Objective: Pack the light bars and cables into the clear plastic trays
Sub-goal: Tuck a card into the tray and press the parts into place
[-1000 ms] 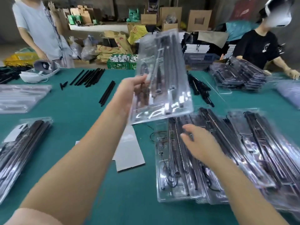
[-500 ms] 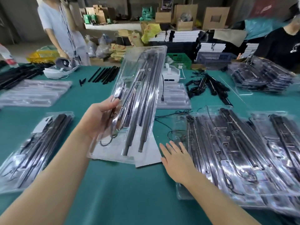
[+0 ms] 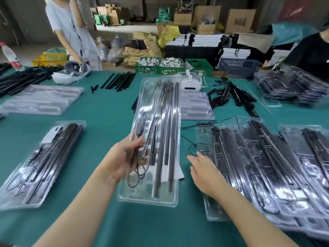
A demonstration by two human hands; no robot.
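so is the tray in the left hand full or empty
Loaded: the clear tray gripped by the left hand holds long dark light bars and a coiled cable. Whether every slot is filled, cannot tell.

Packed tray (image 3: pixel 156 139) at the middle of the table (image 3: pixel 110 111), all else placed around it.

Held at its left edge by the left hand (image 3: pixel 122 157); right hand (image 3: pixel 204 172) just to its right, over the near end of a spread of filled trays (image 3: pixel 258 166) lying further right. Left of it, one filled tray (image 3: pixel 44 163); behind that, empty trays (image 3: pixel 41 101). Behind it, loose light bars (image 3: pixel 118 81), a headset (image 3: pixel 191 82) and another empty tray (image 3: pixel 195 106); cables (image 3: pixel 231 97) behind and right.
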